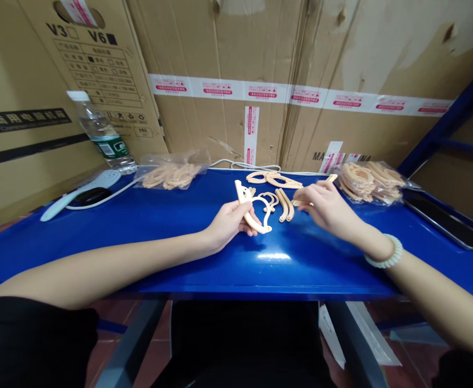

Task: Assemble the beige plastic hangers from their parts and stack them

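- While the left hand grips a pale curved piece above the bench, its thumb pressing on the bar, a thinner looping part extends to the right of that bar.
- The right hand is bent over the bench; pale material shows by its fingertips and beyond its knuckles, but I cannot tell whether the fingers grip it.
- Between the hands lie small hooked parts and narrow curved bars side by side.
- Just behind are flat pieces with oval openings.
- Farther out, clear bags of similar pieces sit left and right.
- A bottle stands far left; a dark phone lies far right.
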A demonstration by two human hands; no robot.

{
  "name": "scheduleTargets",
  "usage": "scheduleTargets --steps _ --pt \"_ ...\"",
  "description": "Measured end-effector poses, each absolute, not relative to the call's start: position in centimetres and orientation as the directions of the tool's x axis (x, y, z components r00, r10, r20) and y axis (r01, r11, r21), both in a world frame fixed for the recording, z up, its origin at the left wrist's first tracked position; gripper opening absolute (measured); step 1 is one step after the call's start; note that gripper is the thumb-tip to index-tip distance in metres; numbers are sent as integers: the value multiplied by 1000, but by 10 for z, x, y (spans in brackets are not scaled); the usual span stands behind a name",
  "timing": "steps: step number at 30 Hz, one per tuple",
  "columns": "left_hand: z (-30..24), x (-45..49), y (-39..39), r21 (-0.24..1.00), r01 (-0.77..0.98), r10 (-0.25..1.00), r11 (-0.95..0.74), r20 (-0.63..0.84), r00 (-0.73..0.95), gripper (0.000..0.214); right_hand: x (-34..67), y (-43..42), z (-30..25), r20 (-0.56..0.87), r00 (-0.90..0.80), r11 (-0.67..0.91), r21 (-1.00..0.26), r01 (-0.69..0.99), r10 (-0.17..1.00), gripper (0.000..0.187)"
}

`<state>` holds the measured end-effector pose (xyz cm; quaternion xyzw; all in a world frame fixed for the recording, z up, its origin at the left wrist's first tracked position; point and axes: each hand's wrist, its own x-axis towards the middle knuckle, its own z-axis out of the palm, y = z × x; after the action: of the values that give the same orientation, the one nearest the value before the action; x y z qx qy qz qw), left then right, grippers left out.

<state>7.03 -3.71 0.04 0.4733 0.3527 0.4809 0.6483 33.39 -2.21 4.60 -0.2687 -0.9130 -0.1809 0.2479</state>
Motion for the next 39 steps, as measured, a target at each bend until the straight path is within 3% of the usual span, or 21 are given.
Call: scheduleTargets --steps 3,7,14,28,33,39 --pt "-1 70 -36 950 -302 959 85 4 282 27 342 -15 51 456 -759 775 204 598 465 20" --pt "1 70 -36 950 -296 958 100 -12 286 28 342 -11 47 347 -751 773 100 626 562 21" --pt "4 71 -38 953 -282 959 111 -29 280 29 341 -7 37 266 -774 794 45 606 575 30" --pt "1 70 -37 959 -270 947 91 1 321 29 338 -16 41 260 -732 772 -107 626 629 26" --pt "2 70 -39 964 -258 934 58 39 355 22 329 -27 42 252 -751 782 -45 621 611 28" --pt "-3 68 -39 964 -266 905 -8 121 408 17 308 -53 45 447 -780 859 45 509 439 39"
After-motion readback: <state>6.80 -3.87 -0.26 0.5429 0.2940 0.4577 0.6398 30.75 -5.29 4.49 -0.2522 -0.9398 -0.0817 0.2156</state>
